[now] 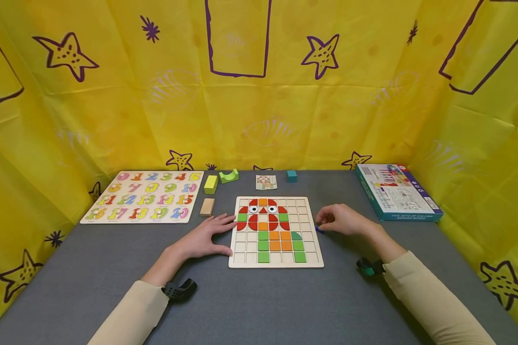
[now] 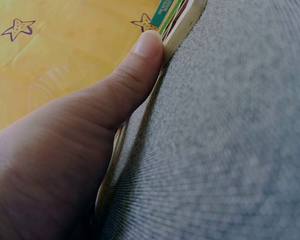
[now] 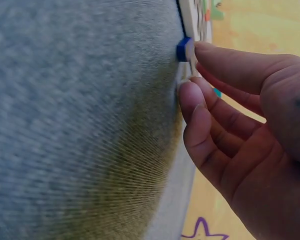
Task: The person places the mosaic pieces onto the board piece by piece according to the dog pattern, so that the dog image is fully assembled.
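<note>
While left hand (image 1: pixel 205 238) lies flat bracing the wooden grid puzzle board (image 1: pixel 276 261), right hand (image 1: pixel 343 220) pinches small blue tile (image 3: pixel 183 49); lift clear of desk (image 1: pixel 259 302), keep board steady

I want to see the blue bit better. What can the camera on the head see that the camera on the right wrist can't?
Only the head view shows the owl picture on the puzzle board, the number board, the box and the left hand resting at the puzzle board's edge. Only the right wrist view shows up close the fingertips at the small blue piece. Both show the right hand, the blue piece and the grey table.
</note>
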A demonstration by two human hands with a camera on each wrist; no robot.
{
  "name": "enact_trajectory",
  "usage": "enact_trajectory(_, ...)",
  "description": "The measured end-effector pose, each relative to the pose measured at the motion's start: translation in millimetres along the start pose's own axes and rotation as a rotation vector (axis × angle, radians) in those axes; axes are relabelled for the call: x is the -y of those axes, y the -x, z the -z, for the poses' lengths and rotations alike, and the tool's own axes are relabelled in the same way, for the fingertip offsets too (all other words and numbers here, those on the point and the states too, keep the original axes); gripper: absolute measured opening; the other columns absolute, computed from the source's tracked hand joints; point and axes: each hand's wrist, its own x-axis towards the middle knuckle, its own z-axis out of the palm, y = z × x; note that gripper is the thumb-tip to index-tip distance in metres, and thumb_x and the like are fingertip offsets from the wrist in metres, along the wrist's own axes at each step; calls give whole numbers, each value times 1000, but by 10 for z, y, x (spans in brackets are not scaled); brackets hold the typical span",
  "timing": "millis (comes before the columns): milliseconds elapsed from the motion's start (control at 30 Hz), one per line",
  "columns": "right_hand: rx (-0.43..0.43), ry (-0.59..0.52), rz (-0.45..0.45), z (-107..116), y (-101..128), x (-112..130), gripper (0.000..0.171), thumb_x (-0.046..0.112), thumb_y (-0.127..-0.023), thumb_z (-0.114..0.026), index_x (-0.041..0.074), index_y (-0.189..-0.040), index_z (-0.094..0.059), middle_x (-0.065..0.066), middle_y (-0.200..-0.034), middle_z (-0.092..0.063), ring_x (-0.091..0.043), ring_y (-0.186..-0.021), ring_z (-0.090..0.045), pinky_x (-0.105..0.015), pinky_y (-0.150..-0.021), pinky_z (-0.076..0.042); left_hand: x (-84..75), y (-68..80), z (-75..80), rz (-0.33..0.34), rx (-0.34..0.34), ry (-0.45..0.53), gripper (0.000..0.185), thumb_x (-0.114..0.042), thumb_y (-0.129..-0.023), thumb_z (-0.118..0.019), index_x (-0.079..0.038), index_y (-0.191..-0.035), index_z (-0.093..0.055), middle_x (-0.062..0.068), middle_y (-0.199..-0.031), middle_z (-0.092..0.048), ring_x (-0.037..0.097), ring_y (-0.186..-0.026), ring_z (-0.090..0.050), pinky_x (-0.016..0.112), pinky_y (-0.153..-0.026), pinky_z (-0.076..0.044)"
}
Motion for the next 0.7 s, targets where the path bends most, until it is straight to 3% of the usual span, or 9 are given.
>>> enact_trajectory(333,39,61,51,-56,-11,13,7,6,-91,-75,10,-93,-69,4,-82,-60,-14,-77,-54,-30,-71,-50,-3,2,-3,3,4,5,89,-56,-83,-77,-11,-153,-46,6,-162,-34,36,-151,-19,58,-120,-8)
enact_trajectory(700,108,1,73,-42,59,37,11,9,-88,-79,12,-90,-69,5,-79,-58,-14,-76,-54,-28,-69,-48,-3,5,0,11,6,9,89,-56,-84,-77,-11,-153,-46,6,-162,-34,36,-151,-19,58,-120,-9)
